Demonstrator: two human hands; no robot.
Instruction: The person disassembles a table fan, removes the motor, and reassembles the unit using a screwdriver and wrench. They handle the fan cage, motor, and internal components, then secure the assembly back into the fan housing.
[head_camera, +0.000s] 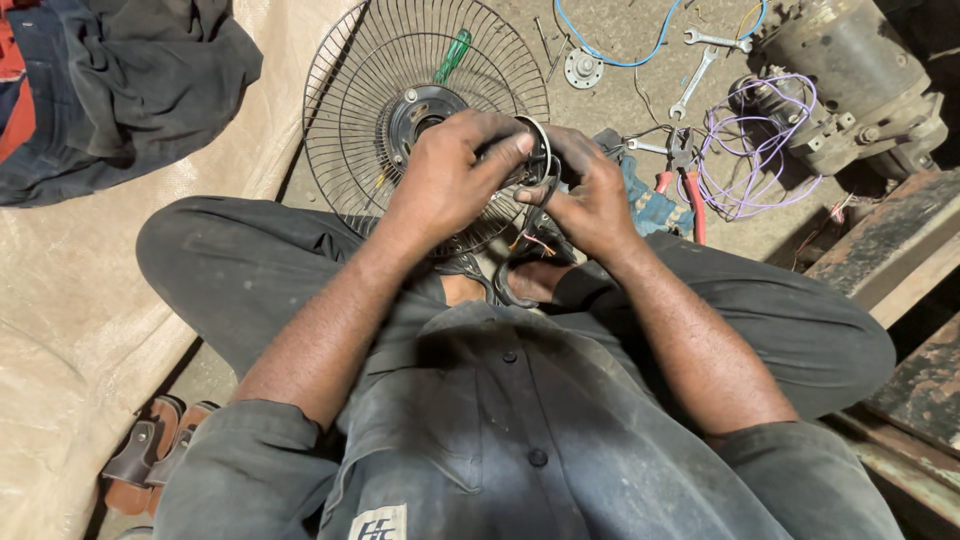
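Dark work clothes and crossed legs filled the near view, the person seated on the concrete floor (620, 100) with both forearms reaching forward. Beyond the hands lay a round wire fan guard (350, 110), flat on the floor with its dark hub (415, 110) showing and a green-handled screwdriver (452, 55) resting across the wires. A large grey motor housing (850, 75) stood well apart at the far right, beside a loose coil of purple wire (760, 150), red-handled pliers (685, 185) and two spanners (700, 70).

Held over the guard's near edge was a small round fan motor part with a bright metal rim (540, 150). The left hand (445, 175) had its fingers closed around the part from the side; the right hand (590, 195) pinched its lower edge, where thin coloured leads (535, 242) hung down. By my judgement, good work here called for a steady left grip, keeping the leads free of strain while the right fingers worked.
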